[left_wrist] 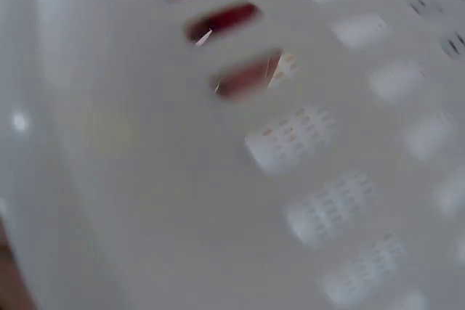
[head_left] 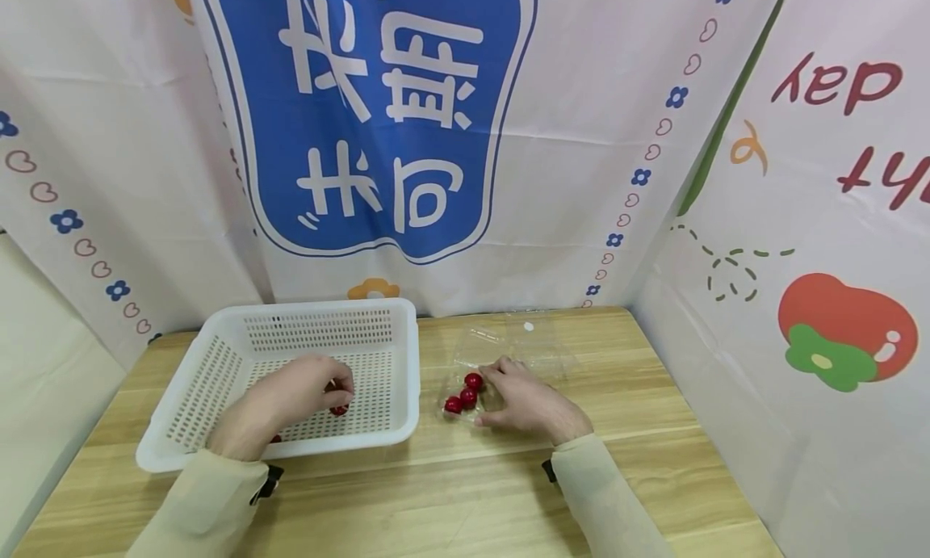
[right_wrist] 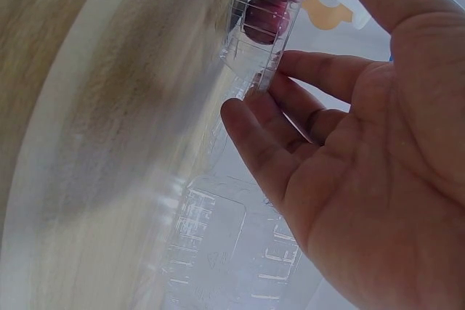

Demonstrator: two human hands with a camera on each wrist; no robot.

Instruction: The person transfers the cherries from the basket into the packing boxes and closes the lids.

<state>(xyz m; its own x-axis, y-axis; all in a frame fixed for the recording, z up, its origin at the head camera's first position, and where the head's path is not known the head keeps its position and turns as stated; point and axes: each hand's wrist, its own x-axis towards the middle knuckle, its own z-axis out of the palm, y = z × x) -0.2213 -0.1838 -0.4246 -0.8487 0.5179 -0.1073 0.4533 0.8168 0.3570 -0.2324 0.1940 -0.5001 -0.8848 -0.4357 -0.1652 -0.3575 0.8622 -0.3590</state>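
My left hand is down inside a white perforated plastic basket, its fingers curled. A red cherry shows just beneath the fingertips; whether they pinch it cannot be told. Another bit of red shows by the wrist. In the left wrist view, red fruit shows through slots in the basket wall. At the right, my right hand holds the end of a clear plastic clamshell box, thumb on the near side and fingers on the far side. Three cherries lie in it, one with a green stem.
The box's clear lid lies folded back towards the rear. Everything stands on a wood-grain table. Printed white curtains hang close behind the table and along its right side.
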